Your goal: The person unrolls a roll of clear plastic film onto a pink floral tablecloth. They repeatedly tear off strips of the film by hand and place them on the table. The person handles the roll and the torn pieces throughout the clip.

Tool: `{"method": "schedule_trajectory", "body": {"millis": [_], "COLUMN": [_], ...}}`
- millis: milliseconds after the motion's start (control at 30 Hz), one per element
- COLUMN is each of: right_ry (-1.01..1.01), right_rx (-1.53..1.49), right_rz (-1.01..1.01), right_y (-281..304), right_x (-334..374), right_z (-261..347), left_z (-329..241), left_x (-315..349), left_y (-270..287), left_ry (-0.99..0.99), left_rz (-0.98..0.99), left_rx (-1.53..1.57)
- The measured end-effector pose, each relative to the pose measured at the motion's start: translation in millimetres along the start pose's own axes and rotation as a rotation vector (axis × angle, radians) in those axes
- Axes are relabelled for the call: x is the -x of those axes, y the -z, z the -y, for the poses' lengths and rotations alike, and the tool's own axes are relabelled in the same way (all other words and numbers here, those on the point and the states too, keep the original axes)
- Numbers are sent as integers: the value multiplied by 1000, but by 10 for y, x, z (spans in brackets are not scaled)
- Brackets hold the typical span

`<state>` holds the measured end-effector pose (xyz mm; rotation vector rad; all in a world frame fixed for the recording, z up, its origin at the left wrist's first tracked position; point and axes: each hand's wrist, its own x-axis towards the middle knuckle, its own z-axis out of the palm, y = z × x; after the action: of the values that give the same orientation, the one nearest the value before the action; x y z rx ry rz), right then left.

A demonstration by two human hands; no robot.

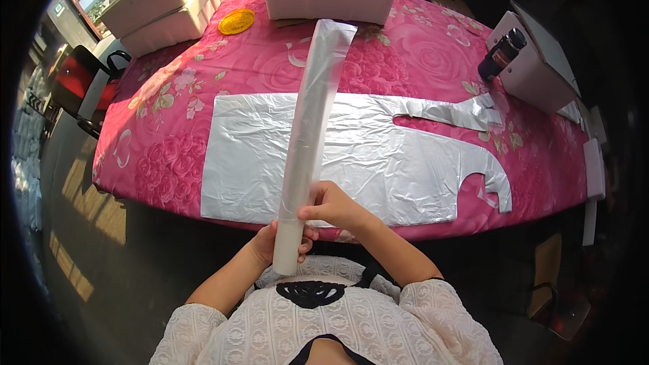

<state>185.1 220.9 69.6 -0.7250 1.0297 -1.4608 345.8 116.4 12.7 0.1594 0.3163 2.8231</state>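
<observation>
white lace blouse [270, 331] nearest; left hand [266, 243] curled round film roll [309, 128], right hand [332, 207] pinching it just above; translucent, glossy, slanting over silvery plastic apron [378, 176].

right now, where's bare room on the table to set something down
Bare pink tablecloth shows left of the silvery plastic sheet, and between that sheet and the middle white foam box, right of the translucent roll. Crowded: the right end, with dark bottle and white box.
</observation>
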Motion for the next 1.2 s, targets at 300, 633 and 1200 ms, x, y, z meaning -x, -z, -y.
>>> {"method": "schedule_trajectory", "body": {"millis": [300,633,1200], "right_ry": [-86,-149,-404], "right_rx": [446,320,497], "right_rz": [-244,-591,-76], "right_y": [-136,710,1563], "right_x": [65,-1,-510], "right_z": [-260,65,425], "left_z": [-223,-14,-31], "left_x": [-38,422,665], "left_y": [-231,-289,-215], "left_ry": [-234,282,363], "left_rz": [-644,-1092,-985], "left_rx": [-560,-1279,-1056]}}
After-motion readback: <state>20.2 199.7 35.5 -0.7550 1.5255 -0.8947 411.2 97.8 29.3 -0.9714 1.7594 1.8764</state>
